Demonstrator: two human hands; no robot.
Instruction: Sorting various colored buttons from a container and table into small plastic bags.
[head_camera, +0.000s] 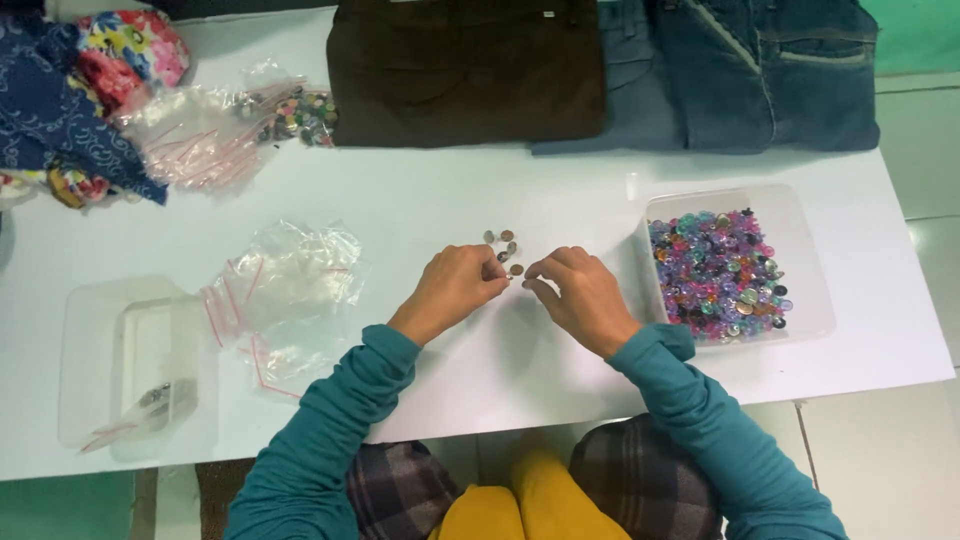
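A few small grey and brown buttons (503, 243) lie in a loose cluster on the white table (500, 200). My left hand (455, 288) has its fingertips pinched right beside a brown button (516, 269) at the cluster's near edge. My right hand (580, 293) faces it, fingers curled, tips almost touching the same button. Whether either hand actually grips a button is hard to tell. Both arms wear teal sleeves.
A clear tub (812, 262) of several colourful buttons stands at the right. Empty zip bags (290, 290) and a clear lidded box (140, 360) lie left. More bagged buttons (295, 112), patterned cloth (70, 90), brown trousers (465, 70) and blue jeans (740, 75) line the far edge.
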